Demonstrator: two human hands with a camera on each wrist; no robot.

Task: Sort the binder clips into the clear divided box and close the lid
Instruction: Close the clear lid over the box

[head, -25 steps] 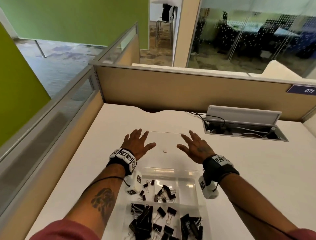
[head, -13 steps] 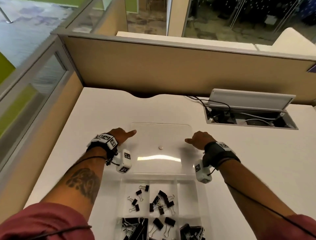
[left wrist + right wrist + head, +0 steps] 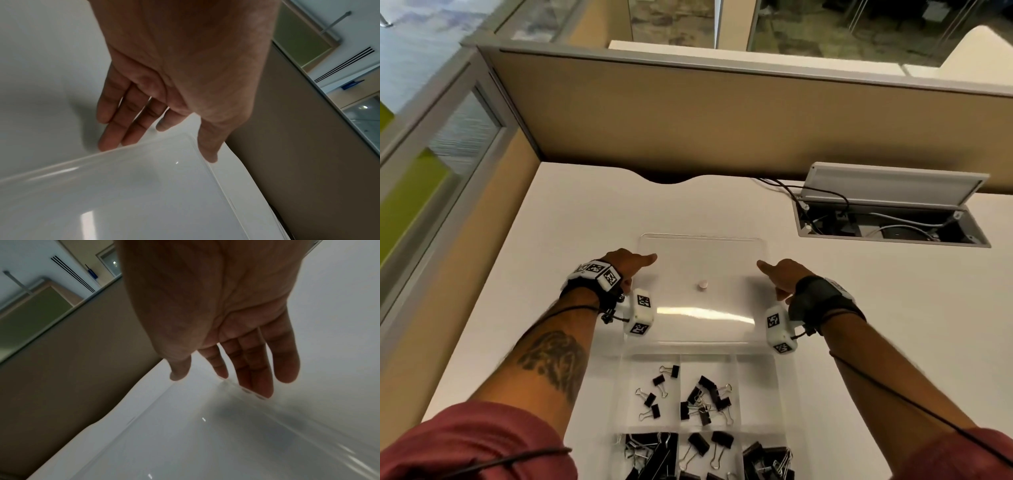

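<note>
Fingers (image 3: 115, 123) of the left hand (image 3: 625, 265) lie straight and close together, slipped under the left edge of the clear lid (image 3: 702, 267), with the thumb on top of it. On the other side the right hand (image 3: 782, 274) mirrors this: its fingers (image 3: 255, 369) are extended along the lid's right edge, thumb pointing inward. Whether either hand truly pinches the lid yet is hard to tell. It lies folded back, flat on the white tabletop (image 3: 571, 219), beyond the clear divided box (image 3: 767, 383). Black binder clips (image 3: 705, 399) already sit in several compartments, small ones farther away and larger ones nearer the person. Sorting looks finished, judging by the clips in view; what remains is swinging the lid over the box and closing it.
</note>
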